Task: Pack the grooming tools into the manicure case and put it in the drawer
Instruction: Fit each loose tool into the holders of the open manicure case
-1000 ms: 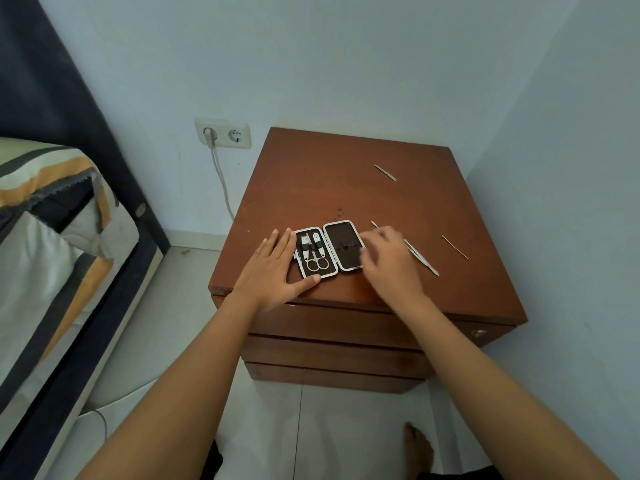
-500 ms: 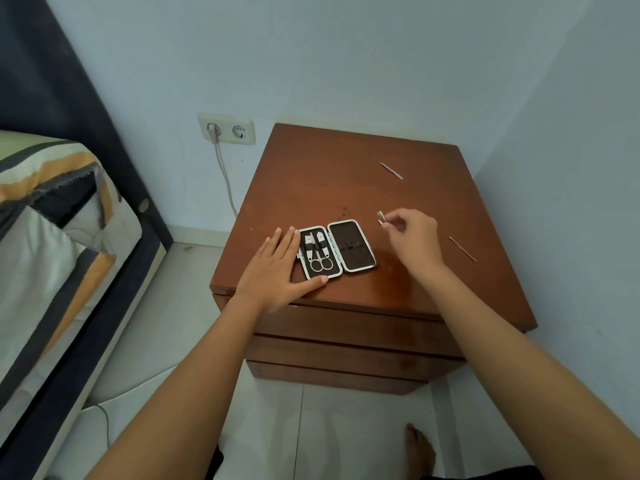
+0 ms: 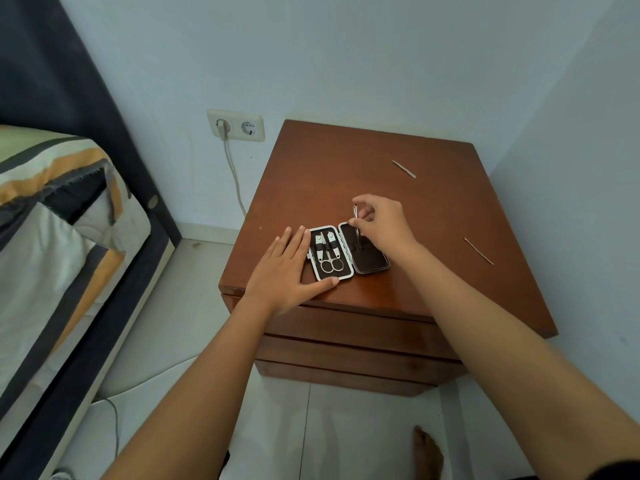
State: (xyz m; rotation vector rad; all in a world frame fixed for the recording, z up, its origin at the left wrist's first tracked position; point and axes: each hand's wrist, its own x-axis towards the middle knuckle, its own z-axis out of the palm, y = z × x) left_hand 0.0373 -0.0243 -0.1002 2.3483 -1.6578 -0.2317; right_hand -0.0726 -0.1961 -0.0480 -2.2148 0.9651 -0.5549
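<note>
My left hand (image 3: pixel 291 268) lies flat bracing the manicure case (image 3: pixel 348 252) at frame centre while my right hand (image 3: pixel 379 221) pinches the tweezers (image 3: pixel 356 220), which could miss their loop and skid off.

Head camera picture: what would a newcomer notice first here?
The open manicure case lies near the front edge of the brown nightstand, with scissors strapped in its left half. The left hand lies flat beside it, while the right hand pinches thin tweezers over its right half.

Open manicure case (image 3: pixel 349 252) holds scissors (image 3: pixel 331 263); perhaps tweezers (image 3: pixel 356 221) above it.
</note>
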